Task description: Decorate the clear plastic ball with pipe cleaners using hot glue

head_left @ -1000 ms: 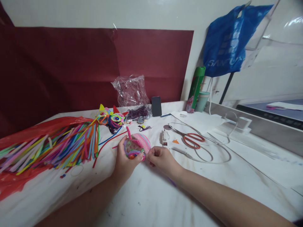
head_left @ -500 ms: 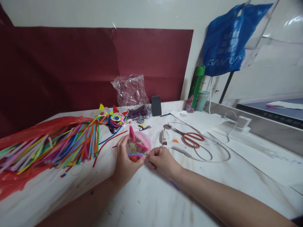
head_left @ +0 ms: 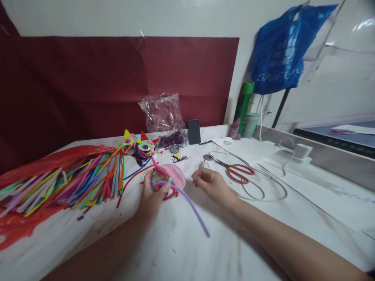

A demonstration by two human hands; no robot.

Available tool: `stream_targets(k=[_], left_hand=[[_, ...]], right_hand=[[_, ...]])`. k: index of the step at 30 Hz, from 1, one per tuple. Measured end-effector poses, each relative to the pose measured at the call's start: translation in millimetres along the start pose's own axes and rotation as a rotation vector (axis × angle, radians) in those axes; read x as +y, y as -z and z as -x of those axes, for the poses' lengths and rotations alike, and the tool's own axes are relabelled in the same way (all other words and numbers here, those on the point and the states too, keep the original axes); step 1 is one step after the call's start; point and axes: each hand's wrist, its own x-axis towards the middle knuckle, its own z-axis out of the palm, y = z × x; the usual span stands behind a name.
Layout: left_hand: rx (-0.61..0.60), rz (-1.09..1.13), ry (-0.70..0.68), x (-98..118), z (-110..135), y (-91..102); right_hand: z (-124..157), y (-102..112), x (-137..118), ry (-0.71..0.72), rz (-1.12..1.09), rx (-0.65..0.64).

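My left hand (head_left: 152, 195) is closed round a small round craft piece (head_left: 171, 177) wound from pink and coloured pipe cleaners, held just above the white table (head_left: 181, 249). A purple pipe cleaner (head_left: 193, 210) trails from the piece down toward me. My right hand (head_left: 209, 183) hovers to the right of the piece, apart from it, fingers loosely curled with nothing visible in them.
A pile of coloured pipe cleaners (head_left: 73, 181) lies on red plastic at the left, with a colourful pipe-cleaner mask (head_left: 137, 146) behind. Red-handled scissors (head_left: 237, 171), a glue gun (head_left: 203, 166) with its cable, a phone (head_left: 193, 131), a clear bag (head_left: 161, 111) and a green can (head_left: 243, 107) stand farther back.
My right hand has let go beside the craft piece and moved right and away. The left hand has tilted the piece, and the purple pipe cleaner now hangs free toward me.
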Motion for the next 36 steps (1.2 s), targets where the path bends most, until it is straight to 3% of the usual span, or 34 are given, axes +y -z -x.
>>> stream_targets(k=[6,10,21,30,36], left_hand=[[-0.024,-0.053,-0.035,0.0,9.9,-0.7],[-0.019,-0.084,-0.042,-1.3,11.6,-1.5],[-0.043,-0.148,-0.059,2.7,15.8,-6.4],[-0.04,-0.197,-0.096,3.0,15.2,-7.6],[-0.06,-0.251,-0.199,5.1,16.0,-7.4]], right_hand=[[21.7,-15.3,-6.0,0.594,0.254,-0.104],[23.6,-16.6,-9.2,0.757,0.296,-0.129],[24.1,-18.3,0.7,0.601,0.367,-0.052],[21.4,-8.3,-3.2,0.52,0.495,-0.248],[22.2,-11.5,-0.1,0.4,0.515,-0.176]])
